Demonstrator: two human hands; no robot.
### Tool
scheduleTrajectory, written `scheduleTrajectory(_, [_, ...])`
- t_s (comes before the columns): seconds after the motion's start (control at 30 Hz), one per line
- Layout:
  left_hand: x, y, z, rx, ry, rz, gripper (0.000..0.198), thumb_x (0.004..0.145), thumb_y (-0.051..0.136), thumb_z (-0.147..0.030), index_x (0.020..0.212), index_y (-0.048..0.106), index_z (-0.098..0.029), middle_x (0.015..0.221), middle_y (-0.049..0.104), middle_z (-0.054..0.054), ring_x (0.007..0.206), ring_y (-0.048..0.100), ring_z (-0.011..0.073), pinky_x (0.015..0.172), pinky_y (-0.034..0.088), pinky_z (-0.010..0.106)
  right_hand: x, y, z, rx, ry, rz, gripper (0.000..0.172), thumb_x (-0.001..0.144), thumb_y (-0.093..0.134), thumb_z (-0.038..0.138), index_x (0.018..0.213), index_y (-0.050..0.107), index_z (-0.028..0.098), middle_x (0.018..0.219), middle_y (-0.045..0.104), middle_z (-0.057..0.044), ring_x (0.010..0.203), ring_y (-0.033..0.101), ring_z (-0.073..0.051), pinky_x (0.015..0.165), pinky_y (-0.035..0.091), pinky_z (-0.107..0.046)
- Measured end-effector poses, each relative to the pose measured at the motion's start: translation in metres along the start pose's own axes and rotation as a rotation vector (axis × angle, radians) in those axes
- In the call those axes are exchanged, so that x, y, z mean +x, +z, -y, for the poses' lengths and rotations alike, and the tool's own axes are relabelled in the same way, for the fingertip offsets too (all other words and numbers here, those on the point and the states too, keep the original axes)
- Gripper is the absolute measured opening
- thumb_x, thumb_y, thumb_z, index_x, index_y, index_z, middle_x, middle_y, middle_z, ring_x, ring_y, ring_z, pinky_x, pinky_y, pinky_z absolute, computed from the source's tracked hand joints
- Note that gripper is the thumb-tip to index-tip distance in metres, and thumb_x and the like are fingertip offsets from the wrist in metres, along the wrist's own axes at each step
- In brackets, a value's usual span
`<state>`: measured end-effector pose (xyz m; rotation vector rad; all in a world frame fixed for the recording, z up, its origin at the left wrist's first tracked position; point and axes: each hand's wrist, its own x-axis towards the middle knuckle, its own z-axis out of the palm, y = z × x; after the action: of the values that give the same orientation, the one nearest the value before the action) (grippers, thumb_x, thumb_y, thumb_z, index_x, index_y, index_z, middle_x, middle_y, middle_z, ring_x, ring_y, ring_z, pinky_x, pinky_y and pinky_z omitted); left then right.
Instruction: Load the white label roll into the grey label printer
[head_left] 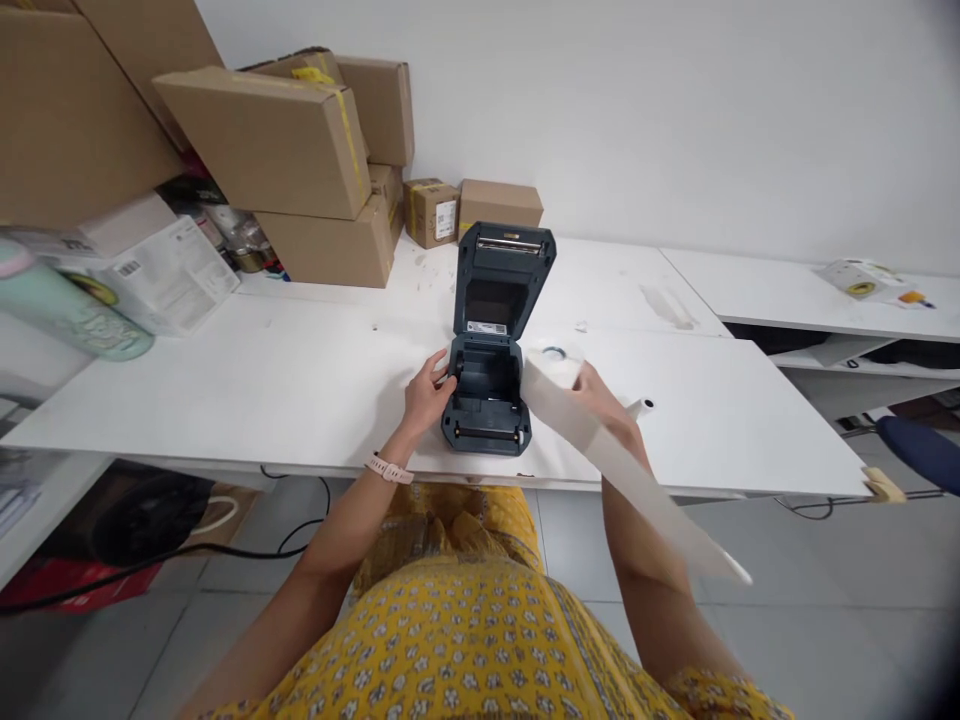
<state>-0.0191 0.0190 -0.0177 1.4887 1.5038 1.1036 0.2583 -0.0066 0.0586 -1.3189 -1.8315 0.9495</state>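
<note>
A dark label printer (487,385) stands on the white table with its lid (504,265) raised and its inner bay showing. My left hand (427,392) rests against the printer's left side, thumb at the edge and fingers apart. Just right of the printer, my right hand (598,398) grips a white roll of labels (551,368). From the roll a long loose strip (645,490) trails down to the right, over my forearm and past the table's front edge. The fingers around the roll are partly hidden. A small white tube-like piece with a dark end (648,405) lies behind my right wrist.
Cardboard boxes (262,140) are stacked at the back left, with smaller boxes (499,203) behind the printer. A mint bottle (82,310) and a white carton (169,270) are at the far left. Black cables (225,548) hang below the table (300,400).
</note>
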Motion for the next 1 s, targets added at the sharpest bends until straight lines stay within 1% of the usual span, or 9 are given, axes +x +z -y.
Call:
scheduleTrajectory(0.07, [-0.002, 0.0, -0.004, 0.01, -0.007, -0.01, 0.058, 0.088, 0.061, -0.027, 0.145, 0.05, -0.026, 0.124, 0.074, 0.007, 0.121, 0.067, 0.0243, 0.103, 0.052, 0.039, 0.029, 0.006, 0.023, -0.142, -0.105, 0.141, 0.069, 0.072, 0.076, 0.046, 0.134, 0.053, 0.025, 0.136, 0.064, -0.009, 0.121, 0.061, -0.033, 0.101, 0.051, -0.048])
scheduleTrajectory(0.13, [-0.003, 0.001, -0.007, 0.023, -0.014, -0.017, 0.058, 0.088, 0.06, -0.026, 0.145, 0.05, -0.026, 0.124, 0.074, 0.007, 0.122, 0.067, 0.024, 0.103, 0.051, 0.038, 0.056, 0.017, 0.037, -0.415, -0.172, 0.283, 0.073, 0.068, 0.08, 0.047, 0.131, 0.056, 0.021, 0.132, 0.064, -0.013, 0.117, 0.062, -0.035, 0.1, 0.048, -0.05])
scheduleTrajectory(0.2, [-0.005, 0.001, -0.009, 0.035, -0.023, -0.023, 0.058, 0.088, 0.059, -0.025, 0.145, 0.05, -0.026, 0.125, 0.074, 0.007, 0.119, 0.068, 0.0237, 0.103, 0.051, 0.038, 0.076, 0.03, 0.041, -0.659, -0.187, 0.384, 0.074, 0.068, 0.079, 0.05, 0.131, 0.056, 0.018, 0.126, 0.064, -0.016, 0.113, 0.062, -0.037, 0.099, 0.046, -0.051])
scheduleTrajectory(0.3, [-0.007, 0.0, -0.011, 0.043, -0.034, -0.02, 0.058, 0.089, 0.058, -0.026, 0.146, 0.049, -0.026, 0.127, 0.073, 0.008, 0.116, 0.07, 0.0246, 0.102, 0.051, 0.04, 0.092, 0.043, 0.033, -0.795, -0.163, 0.491, 0.072, 0.073, 0.074, 0.056, 0.131, 0.055, 0.017, 0.122, 0.065, -0.017, 0.113, 0.061, -0.038, 0.1, 0.043, -0.05])
scheduleTrajectory(0.43, [-0.008, -0.001, -0.013, 0.04, -0.021, -0.019, 0.058, 0.089, 0.059, -0.027, 0.145, 0.05, -0.023, 0.128, 0.072, 0.011, 0.117, 0.069, 0.027, 0.104, 0.051, 0.042, 0.098, 0.051, 0.018, -0.809, -0.139, 0.549, 0.075, 0.079, 0.066, 0.064, 0.135, 0.051, 0.015, 0.127, 0.063, -0.019, 0.118, 0.059, -0.038, 0.103, 0.041, -0.049])
scheduleTrajectory(0.6, [-0.008, -0.001, -0.013, 0.027, -0.023, -0.029, 0.058, 0.088, 0.061, -0.027, 0.145, 0.051, -0.022, 0.128, 0.072, 0.011, 0.117, 0.069, 0.0266, 0.104, 0.051, 0.042, 0.101, 0.061, 0.011, -0.891, -0.133, 0.53, 0.075, 0.085, 0.064, 0.061, 0.141, 0.047, 0.015, 0.135, 0.061, -0.02, 0.125, 0.057, -0.039, 0.109, 0.035, -0.051])
scheduleTrajectory(0.77, [-0.007, 0.001, -0.009, 0.029, -0.009, -0.032, 0.057, 0.089, 0.06, -0.028, 0.145, 0.051, -0.024, 0.128, 0.072, 0.009, 0.116, 0.069, 0.0254, 0.104, 0.051, 0.041, 0.084, 0.064, 0.016, -0.915, -0.196, 0.444, 0.07, 0.091, 0.063, 0.05, 0.146, 0.047, 0.01, 0.136, 0.061, -0.023, 0.127, 0.057, -0.041, 0.11, 0.036, -0.054])
scheduleTrajectory(0.9, [-0.008, 0.0, -0.01, 0.053, -0.012, -0.029, 0.055, 0.09, 0.059, -0.029, 0.145, 0.051, -0.025, 0.128, 0.072, 0.009, 0.109, 0.072, 0.0248, 0.104, 0.051, 0.042, 0.035, 0.062, 0.021, -0.728, -0.385, 0.292, 0.05, 0.102, 0.046, 0.038, 0.147, 0.049, 0.015, 0.152, 0.052, -0.017, 0.14, 0.048, -0.033, 0.116, 0.038, -0.051])
scheduleTrajectory(1.0, [-0.009, 0.001, -0.012, 0.044, -0.003, -0.034, 0.055, 0.09, 0.058, -0.027, 0.144, 0.052, -0.023, 0.13, 0.071, 0.01, 0.115, 0.07, 0.0255, 0.105, 0.05, 0.042, -0.005, 0.066, 0.02, -0.605, -0.435, 0.294, 0.048, 0.106, 0.037, 0.041, 0.148, 0.049, 0.023, 0.156, 0.049, -0.01, 0.146, 0.044, -0.026, 0.119, 0.04, -0.05])
